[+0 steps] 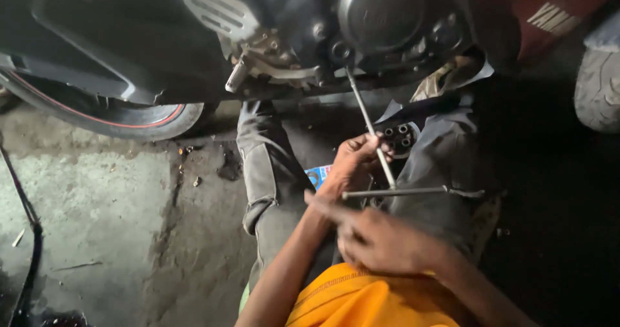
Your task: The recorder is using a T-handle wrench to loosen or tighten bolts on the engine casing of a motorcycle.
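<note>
My left hand [356, 161] is shut around the thin steel shaft of a T-handle wrench [361, 104]. The shaft's far tip sits against the underside of a black motorcycle engine [381, 17]. The wrench's cross bar [413, 190] lies level just below that hand. My right hand [381, 240] is blurred, right under the bar's left end. Its back faces me and one finger stretches left; it grips nothing that I can see. A round dark part with several holes [398, 136] rests on my lap behind the shaft.
My legs in grey trousers [258, 165] stretch under the bike across rough concrete [97, 204]. The rear tyre with a red rim stripe [139, 117] is at left and another tyre [597, 88] at right. A black cable [29, 236] runs down the left edge. Orange cloth [361, 298] covers my lap.
</note>
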